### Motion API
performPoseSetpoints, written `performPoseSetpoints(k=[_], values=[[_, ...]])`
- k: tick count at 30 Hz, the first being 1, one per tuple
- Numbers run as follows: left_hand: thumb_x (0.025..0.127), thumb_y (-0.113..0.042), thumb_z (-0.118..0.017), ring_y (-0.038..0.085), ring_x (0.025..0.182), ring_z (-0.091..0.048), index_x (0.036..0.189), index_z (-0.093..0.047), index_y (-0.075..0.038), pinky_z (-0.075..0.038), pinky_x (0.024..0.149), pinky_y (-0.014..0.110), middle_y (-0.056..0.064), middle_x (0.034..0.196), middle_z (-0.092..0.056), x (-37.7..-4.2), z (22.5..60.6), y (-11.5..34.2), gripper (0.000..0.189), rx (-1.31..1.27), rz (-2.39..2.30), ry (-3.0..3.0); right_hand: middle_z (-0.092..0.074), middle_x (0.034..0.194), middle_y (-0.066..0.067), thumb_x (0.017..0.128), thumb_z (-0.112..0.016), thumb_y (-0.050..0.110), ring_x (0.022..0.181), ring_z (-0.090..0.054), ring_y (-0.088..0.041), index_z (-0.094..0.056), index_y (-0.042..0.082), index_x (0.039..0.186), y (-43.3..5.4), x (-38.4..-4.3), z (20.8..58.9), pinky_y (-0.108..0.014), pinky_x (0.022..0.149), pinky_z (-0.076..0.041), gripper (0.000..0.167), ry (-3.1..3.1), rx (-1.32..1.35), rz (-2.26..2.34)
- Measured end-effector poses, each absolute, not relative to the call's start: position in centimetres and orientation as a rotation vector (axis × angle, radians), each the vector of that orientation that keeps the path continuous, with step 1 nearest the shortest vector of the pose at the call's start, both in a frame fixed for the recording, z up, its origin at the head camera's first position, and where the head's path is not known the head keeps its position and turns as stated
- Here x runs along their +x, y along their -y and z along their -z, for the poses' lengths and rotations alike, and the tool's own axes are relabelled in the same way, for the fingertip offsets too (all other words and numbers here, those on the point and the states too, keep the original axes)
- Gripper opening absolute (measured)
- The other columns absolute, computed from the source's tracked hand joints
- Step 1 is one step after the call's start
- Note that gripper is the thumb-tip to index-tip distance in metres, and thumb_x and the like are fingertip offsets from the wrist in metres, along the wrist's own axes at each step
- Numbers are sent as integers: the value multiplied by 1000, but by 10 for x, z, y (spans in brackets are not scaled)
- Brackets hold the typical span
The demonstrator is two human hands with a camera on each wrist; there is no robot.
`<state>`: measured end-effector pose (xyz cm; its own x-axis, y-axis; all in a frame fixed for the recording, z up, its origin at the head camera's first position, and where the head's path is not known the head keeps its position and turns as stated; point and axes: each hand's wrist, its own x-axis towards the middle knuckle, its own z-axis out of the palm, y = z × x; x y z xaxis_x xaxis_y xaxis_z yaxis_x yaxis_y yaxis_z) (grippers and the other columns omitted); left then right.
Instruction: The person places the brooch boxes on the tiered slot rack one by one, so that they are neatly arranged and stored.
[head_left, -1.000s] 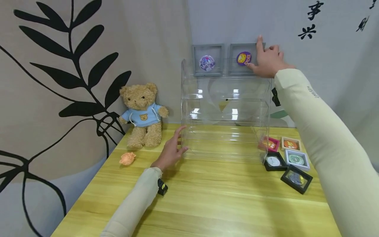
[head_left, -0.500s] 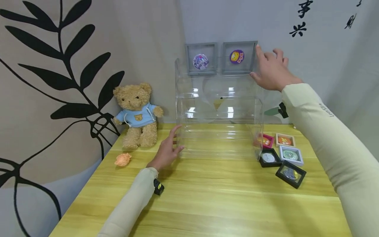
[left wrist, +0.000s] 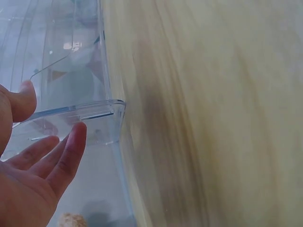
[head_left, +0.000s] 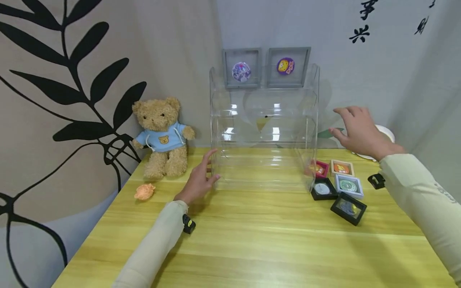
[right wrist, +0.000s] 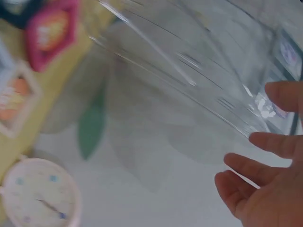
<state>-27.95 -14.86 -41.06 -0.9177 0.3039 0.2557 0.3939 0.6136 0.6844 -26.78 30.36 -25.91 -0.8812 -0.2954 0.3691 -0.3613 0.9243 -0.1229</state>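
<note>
A clear stepped acrylic display stand (head_left: 264,156) stands on the wooden table. On its top tier, two grey frames stand upright: one holds a purple-white round badge (head_left: 241,72), the other a purple-yellow badge (head_left: 285,66). My left hand (head_left: 197,182) is at the stand's left side. In the left wrist view, its thumb and loosely extended fingers (left wrist: 71,156) lie either side of the clear panel's edge; firm contact cannot be made out. Off to the right of the stand, my right hand (head_left: 361,130) is in the air, fingers spread and holding nothing.
Several small framed badges, including a black frame (head_left: 348,209) and a pale lilac frame (head_left: 349,186), lie right of the stand. A round clock (right wrist: 42,194) is behind my right hand. A teddy bear (head_left: 161,138) and an orange lump (head_left: 145,192) are on the left.
My right hand has left the right grey frame and moved down and to the right. Both grey frames remain upright on top. The left hand stays by the stand.
</note>
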Motion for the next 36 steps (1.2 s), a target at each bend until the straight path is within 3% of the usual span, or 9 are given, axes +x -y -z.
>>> performPoseSetpoints(k=[4, 8, 11, 15, 19, 28, 36], values=[[94, -10, -69, 45, 122, -62, 159, -17, -34, -63, 88, 47, 29, 149, -45, -282, 411, 148, 86, -598, 1200, 2701, -51, 133, -38, 100, -61, 20, 124, -45, -54, -48, -10, 138, -315, -246, 289, -69, 107, -36, 51, 2805, 507, -307], [95, -9, -68, 46, 123, -61, 158, -17, -35, -63, 88, 47, 29, 150, -44, -282, 412, 148, 85, -607, 1217, 2699, -60, 127, -32, 99, -63, 19, 111, -60, -46, -55, -8, 131, -324, -224, 317, -63, 92, -53, 43, 2866, 550, -317], [95, -9, -67, 46, 125, -60, 158, -16, -38, -63, 89, 48, 29, 151, -43, -281, 412, 148, 86, -602, 1223, 2702, -65, 120, -29, 98, -65, 20, 101, -67, -40, -59, -7, 127, -329, -211, 337, -57, 83, -58, 40, 2924, 569, -327], [95, -8, -67, 47, 125, -59, 158, -17, -35, -63, 89, 48, 29, 151, -43, -280, 413, 148, 85, -595, 1236, 2698, -66, 114, -29, 95, -69, 27, 96, -68, -39, -59, -6, 128, -338, -195, 361, -57, 80, -59, 47, 3046, 511, -316], [95, -9, -67, 45, 124, -60, 159, -17, -33, -63, 88, 47, 29, 150, -43, -281, 413, 146, 84, -590, 1232, 2699, -63, 115, -34, 90, -73, 39, 97, -66, -46, -55, -8, 132, -348, -180, 380, -61, 79, -57, 65, 3162, 412, -274], [97, -12, -66, 43, 126, -59, 157, -15, -42, -62, 90, 49, 24, 153, -44, -280, 412, 146, 85, -572, 1225, 2726, -56, 121, -44, 80, -77, 56, 102, -62, -54, -45, -14, 139, -356, -170, 401, -63, 78, -56, 97, 3293, 260, -245], [95, -10, -67, 44, 124, -61, 158, -17, -38, -63, 90, 47, 26, 151, -46, -280, 413, 147, 85, -570, 1238, 2702, -54, 112, -42, 74, -84, 51, 87, -60, -38, -46, -18, 134, -358, -171, 402, -55, 73, -56, 99, 3244, 207, -352]])
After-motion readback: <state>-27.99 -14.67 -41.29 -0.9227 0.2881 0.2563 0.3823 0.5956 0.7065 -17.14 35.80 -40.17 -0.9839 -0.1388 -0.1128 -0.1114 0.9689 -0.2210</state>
